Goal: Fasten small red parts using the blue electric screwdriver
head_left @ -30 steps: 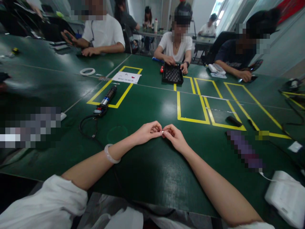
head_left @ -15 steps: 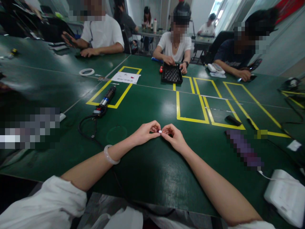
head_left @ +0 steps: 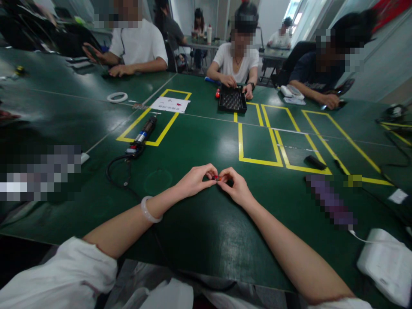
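Both hands meet above the green table [head_left: 206,231] near its middle. My left hand [head_left: 198,179], with a pale bangle [head_left: 149,209] farther up the wrist, pinches a tiny red and dark piece [head_left: 216,177] between thumb and fingertips. From the other side my right hand [head_left: 234,183] pinches at the same spot, where a bit of orange-red shows at its fingertips. The piece is too small and too covered by fingers to name. Whether it is one part or two I cannot tell.
Left of my hands lies a dark cylindrical tool [head_left: 144,132] with a cable. A white paper sheet [head_left: 170,104] lies behind it. A co-worker opposite handles a black tray [head_left: 232,99]. A white adapter box [head_left: 386,266] stands at the right, and yellow tape outlines [head_left: 260,163] mark the table.
The tiny piece between my fingertips showed white and shiny before; now red and orange show there. My hands have barely shifted otherwise.
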Action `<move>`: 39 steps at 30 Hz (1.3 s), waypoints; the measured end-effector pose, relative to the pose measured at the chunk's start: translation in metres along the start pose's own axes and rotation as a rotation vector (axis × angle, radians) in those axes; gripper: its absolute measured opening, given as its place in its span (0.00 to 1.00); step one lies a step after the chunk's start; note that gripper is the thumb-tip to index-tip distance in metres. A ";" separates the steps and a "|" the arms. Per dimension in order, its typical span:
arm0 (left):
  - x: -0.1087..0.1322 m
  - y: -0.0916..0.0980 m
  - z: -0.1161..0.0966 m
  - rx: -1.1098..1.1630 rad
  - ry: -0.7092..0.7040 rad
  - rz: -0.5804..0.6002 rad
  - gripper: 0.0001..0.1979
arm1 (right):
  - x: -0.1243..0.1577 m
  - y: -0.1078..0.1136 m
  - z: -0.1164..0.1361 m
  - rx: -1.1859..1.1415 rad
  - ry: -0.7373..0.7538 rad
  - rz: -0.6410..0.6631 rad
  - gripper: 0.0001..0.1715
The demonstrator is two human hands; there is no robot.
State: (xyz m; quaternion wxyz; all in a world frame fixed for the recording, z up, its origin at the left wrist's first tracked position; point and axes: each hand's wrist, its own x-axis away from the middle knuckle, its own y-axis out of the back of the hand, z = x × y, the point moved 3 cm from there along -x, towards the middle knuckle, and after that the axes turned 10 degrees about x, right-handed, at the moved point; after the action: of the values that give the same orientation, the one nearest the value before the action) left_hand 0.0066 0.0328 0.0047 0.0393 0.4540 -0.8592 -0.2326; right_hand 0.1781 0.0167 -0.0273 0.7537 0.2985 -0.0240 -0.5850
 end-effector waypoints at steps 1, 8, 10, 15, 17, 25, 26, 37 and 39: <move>0.000 0.000 0.000 -0.001 0.010 -0.002 0.09 | 0.000 0.000 0.000 0.005 0.001 0.001 0.07; -0.002 0.006 -0.001 -0.010 0.032 0.045 0.12 | 0.001 0.002 -0.001 0.037 -0.009 -0.017 0.06; -0.003 0.021 0.000 -0.068 0.034 0.029 0.15 | 0.001 0.002 -0.002 0.032 -0.021 -0.015 0.06; 0.008 0.106 0.024 -0.503 0.130 -0.299 0.24 | 0.000 0.000 -0.005 0.010 -0.048 0.012 0.08; 0.023 0.147 0.043 -0.701 0.280 -0.455 0.33 | 0.000 0.000 -0.005 0.012 -0.053 0.016 0.08; 0.070 0.226 0.101 -0.743 0.808 -0.496 0.40 | 0.001 -0.001 -0.005 0.022 -0.053 0.024 0.07; 0.069 0.225 0.100 -0.779 0.812 -0.473 0.36 | 0.001 -0.001 -0.005 0.023 -0.052 0.022 0.07; 0.041 0.153 0.053 -0.951 0.745 -0.333 0.35 | -0.001 -0.002 -0.004 0.029 -0.083 0.008 0.07; 0.032 0.131 0.044 -0.972 0.692 -0.298 0.34 | -0.001 -0.001 -0.005 0.040 -0.084 -0.001 0.07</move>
State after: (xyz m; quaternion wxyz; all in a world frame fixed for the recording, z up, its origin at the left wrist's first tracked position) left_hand -0.1240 0.0860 0.0174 0.4855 0.5484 -0.5195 -0.4400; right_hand 0.1786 0.0194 -0.0319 0.7458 0.2887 -0.0672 -0.5966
